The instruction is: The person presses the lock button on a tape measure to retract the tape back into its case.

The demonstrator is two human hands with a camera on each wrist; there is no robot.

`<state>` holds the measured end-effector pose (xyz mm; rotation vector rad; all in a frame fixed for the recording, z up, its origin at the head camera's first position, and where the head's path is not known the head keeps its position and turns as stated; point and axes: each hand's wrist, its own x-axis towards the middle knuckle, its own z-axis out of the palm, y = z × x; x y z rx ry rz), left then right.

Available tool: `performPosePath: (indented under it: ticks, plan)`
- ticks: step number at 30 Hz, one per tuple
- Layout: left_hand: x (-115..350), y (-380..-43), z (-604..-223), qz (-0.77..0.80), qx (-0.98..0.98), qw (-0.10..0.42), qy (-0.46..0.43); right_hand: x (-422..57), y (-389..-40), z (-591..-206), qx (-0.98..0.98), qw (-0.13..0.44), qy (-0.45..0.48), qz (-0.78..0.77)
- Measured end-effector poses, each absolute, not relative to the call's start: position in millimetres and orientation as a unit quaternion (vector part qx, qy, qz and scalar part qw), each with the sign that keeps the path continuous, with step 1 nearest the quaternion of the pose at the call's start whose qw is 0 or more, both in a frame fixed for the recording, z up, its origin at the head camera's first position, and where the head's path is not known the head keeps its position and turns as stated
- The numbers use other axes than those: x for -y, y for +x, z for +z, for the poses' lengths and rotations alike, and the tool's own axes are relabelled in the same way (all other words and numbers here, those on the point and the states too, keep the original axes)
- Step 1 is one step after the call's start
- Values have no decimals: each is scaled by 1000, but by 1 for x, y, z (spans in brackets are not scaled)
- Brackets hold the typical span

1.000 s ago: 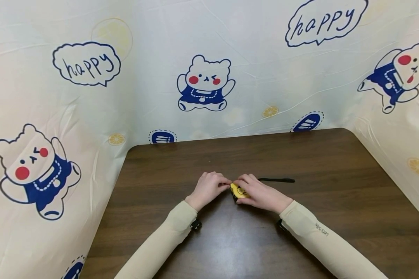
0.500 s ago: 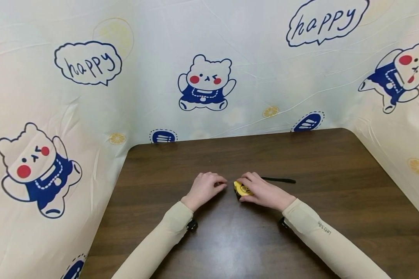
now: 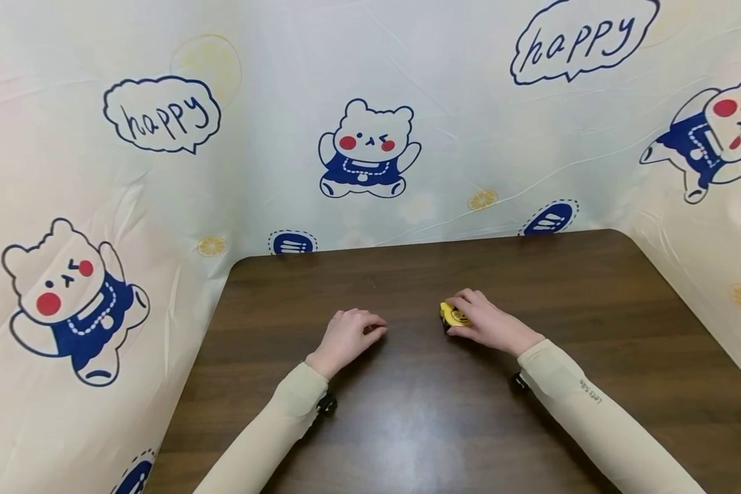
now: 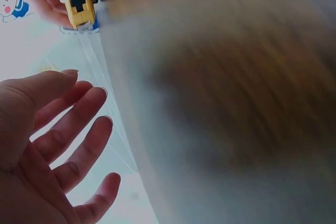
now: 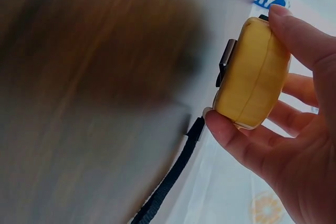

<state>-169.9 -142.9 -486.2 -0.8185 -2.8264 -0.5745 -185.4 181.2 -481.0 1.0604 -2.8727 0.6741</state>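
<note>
In the head view a yellow tape measure with black parts is over the table, right of centre. My right hand grips it, thumb on one side and fingers on the other. The right wrist view shows its rounded yellow case, a dark clip on its side and a black wrist strap trailing downward. Left of it, my left hand is apart from the tape measure and holds nothing. Its fingers are loosely bent and spread in the left wrist view.
The brown wooden table has rounded far corners. A pale curtain printed with bears and the word happy rises behind it and on both sides. Small black cameras sit under both sleeve cuffs.
My left hand has let go of the tape measure's front end and drawn back to the left. My right hand has carried the tape measure right and farther from me; its strap no longer shows.
</note>
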Motion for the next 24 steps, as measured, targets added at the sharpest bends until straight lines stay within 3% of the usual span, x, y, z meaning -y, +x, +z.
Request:
performPosePath:
  ticks: [24]
  plan:
    - [202,-164,-487,-207,954,84,-199,-234,-233,-484,940,-17,259,220]
